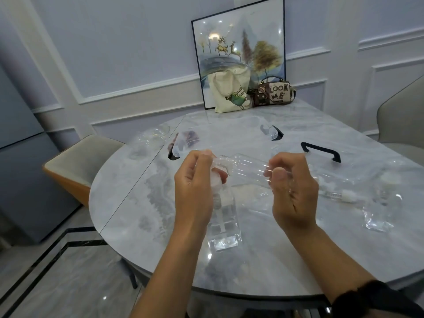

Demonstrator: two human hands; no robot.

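Head view: handbag [275, 92] lettered "LOOK ME". Clear ribbed bottle [247, 168] held level above the marbled bench [137, 203]. Right hand [296, 193] fingers are curled round its body. Left hand [195, 182] fingers pinch a white cap [216, 179] beside the threaded neck.

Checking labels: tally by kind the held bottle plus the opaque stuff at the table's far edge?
Clear plastic bottle, gripped by right hand: 1
Bags, cream canvas tote and brown "LOOK ME" handbag: 2
Black-framed deer picture: 1
Total: 4
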